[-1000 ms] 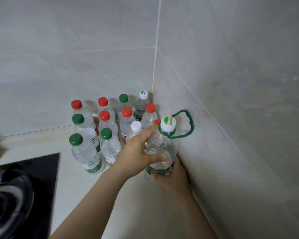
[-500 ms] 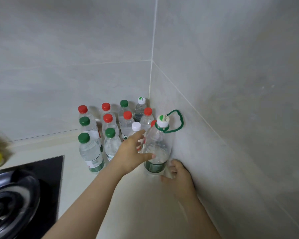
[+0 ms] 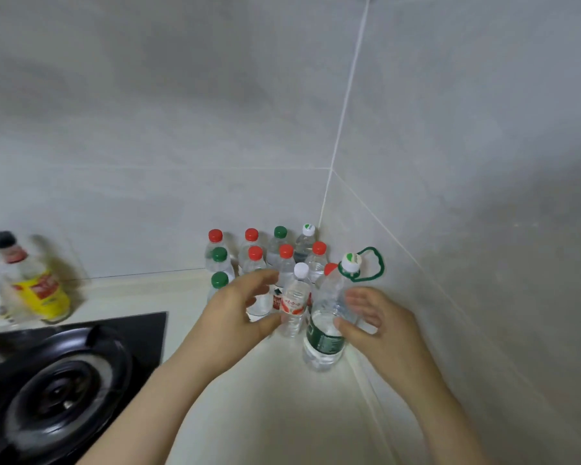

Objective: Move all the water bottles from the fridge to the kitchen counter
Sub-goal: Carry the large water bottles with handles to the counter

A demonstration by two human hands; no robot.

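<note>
A large clear water bottle (image 3: 324,344) with a white cap, a green label and a green carry loop stands upright on the pale kitchen counter (image 3: 282,407), close to the right wall. My right hand (image 3: 373,322) is beside its right side, fingers spread and relaxed, thumb at the label. My left hand (image 3: 235,310) hovers to its left with loosely curved fingers, holding nothing, its thumb near a small white-capped bottle (image 3: 295,302). Behind them several small bottles with red and green caps (image 3: 255,255) stand grouped in the corner.
A black gas stove (image 3: 57,391) fills the lower left. Condiment bottles, one with a yellow label (image 3: 44,292), stand against the back wall at the left. Tiled walls close the corner behind and to the right of the bottles.
Both hands have come off the large bottle: the left drew back to the left, the right rose from its base to its side. The view swung right, bringing in the condiment bottles.
</note>
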